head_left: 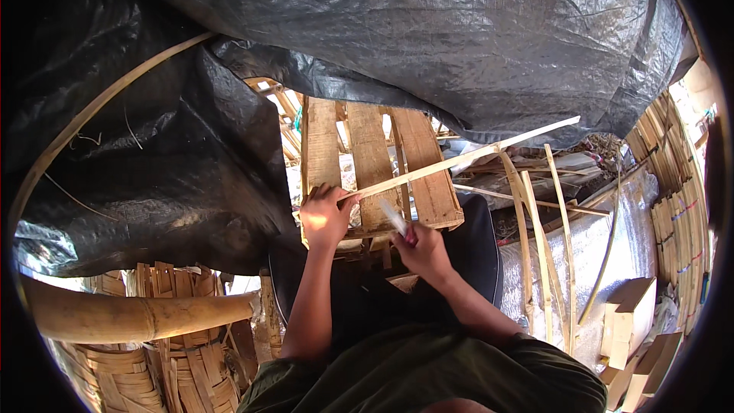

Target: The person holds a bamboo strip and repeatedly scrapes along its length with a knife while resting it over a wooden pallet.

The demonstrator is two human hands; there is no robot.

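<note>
My left hand (325, 216) is closed on the near end of a long, pale bamboo strip (451, 162). The strip slants up to the right across a slatted wooden crate (365, 134) in front of my lap. Lower right of it, my right hand (426, 254) grips the dark reddish handle of a knife (394, 218). Its blade is smeared by motion and points up-left, close below the strip; whether it touches the strip I cannot tell.
Black plastic sheeting (428, 27) hangs over the far side and left. Several bamboo strips (544, 260) lean at the right, over a silvery sheet (619, 237). A thick bamboo pole (145, 317) and woven baskets (183, 375) stand lower left. Bundled slats (684, 222) line the far right.
</note>
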